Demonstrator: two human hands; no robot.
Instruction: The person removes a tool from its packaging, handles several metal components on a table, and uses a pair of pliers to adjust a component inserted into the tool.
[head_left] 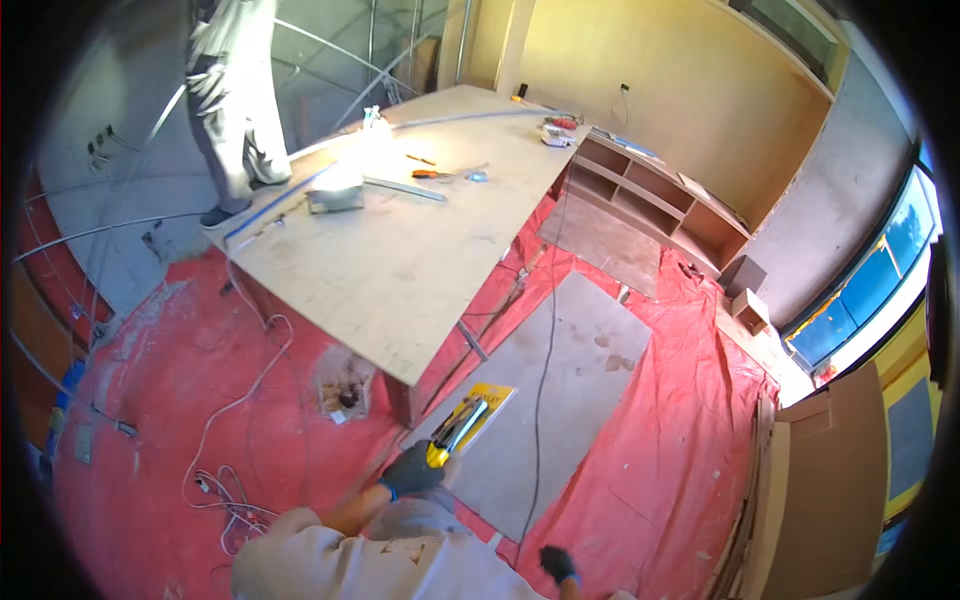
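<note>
Gloved hands show low in the head view: the left hand (412, 468) is closed around the yellow-handled end of a packaged tool (462, 424) on a yellow card, just below the tabletop's (400, 270) near corner. The right hand (556, 562), further below the tabletop, seems empty; its openness is unclear. The tool looks light and stiff, its card slippery, so the handle gives the surest grip.

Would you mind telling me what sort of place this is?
Probably a room under renovation: red protective sheeting covers the floor, a large plywood worktable carries tools, and unfinished plywood shelving lines the wall.
</note>
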